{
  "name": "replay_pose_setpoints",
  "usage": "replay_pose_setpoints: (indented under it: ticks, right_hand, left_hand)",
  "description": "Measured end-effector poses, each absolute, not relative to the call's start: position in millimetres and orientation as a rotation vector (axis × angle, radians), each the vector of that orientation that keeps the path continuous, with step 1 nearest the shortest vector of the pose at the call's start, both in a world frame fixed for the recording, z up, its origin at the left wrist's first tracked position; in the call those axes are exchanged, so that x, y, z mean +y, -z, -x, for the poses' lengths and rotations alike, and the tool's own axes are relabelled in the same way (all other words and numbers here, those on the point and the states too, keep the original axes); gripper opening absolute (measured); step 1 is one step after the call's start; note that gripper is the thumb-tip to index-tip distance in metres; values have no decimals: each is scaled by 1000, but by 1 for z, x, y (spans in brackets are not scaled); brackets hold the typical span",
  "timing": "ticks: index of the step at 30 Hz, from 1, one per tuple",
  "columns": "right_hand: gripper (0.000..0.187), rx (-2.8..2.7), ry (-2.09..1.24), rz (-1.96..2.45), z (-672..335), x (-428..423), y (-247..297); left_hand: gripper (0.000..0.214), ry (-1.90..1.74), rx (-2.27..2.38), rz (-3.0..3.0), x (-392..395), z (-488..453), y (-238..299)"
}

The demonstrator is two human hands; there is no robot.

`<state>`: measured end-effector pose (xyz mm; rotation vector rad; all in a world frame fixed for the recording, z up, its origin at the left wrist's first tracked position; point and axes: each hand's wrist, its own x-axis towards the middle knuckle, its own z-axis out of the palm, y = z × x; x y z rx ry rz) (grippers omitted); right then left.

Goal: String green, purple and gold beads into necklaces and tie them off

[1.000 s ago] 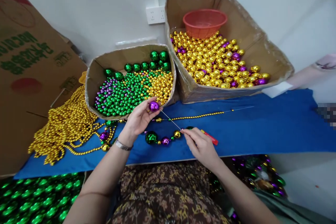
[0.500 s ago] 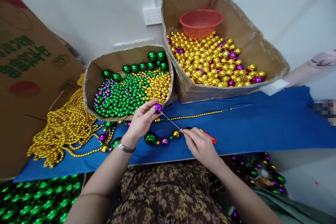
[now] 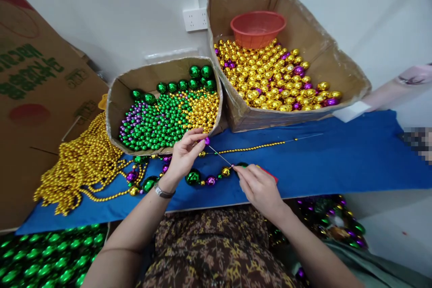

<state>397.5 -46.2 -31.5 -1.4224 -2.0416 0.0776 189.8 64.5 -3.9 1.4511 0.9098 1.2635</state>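
My left hand pinches a shiny purple bead in front of the smaller box, its fingers covering much of the bead. A thin, straight needle-like wire runs from the bead down to my right hand, which is closed on its lower end. Whether the tip is inside the bead I cannot make out. Just left of my right fingers lies a strung row of beads with a large green bead, a purple bead and a gold bead. Behind my hands stretches a thin gold bead string.
The smaller cardboard box holds green, gold and purple beads. A larger box contains gold and purple beads and a red plastic bowl. Gold bead chains are heaped at left on the blue cloth. A red object lies behind my right hand.
My left fingers have shifted slightly right and now cover more of the purple bead. My right hand has moved very little and still grips the wire.
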Motion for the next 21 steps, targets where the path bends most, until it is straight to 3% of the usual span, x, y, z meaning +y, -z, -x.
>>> replay_pose_setpoints:
  ticks: [3,9,21]
  right_hand:
    - [27,-2024,-72,1439,-393,-44,33]
    - [26,-1980,-126,1408,-392,-44,39]
    - [24,-1981,-176,1389,-397,-47,38]
  left_hand:
    - [23,-1225,874,-1417,59,-196,10]
    - [58,-1210,828,-1134,54,-202,17]
    - [61,-1168,800,-969,53,-199,17]
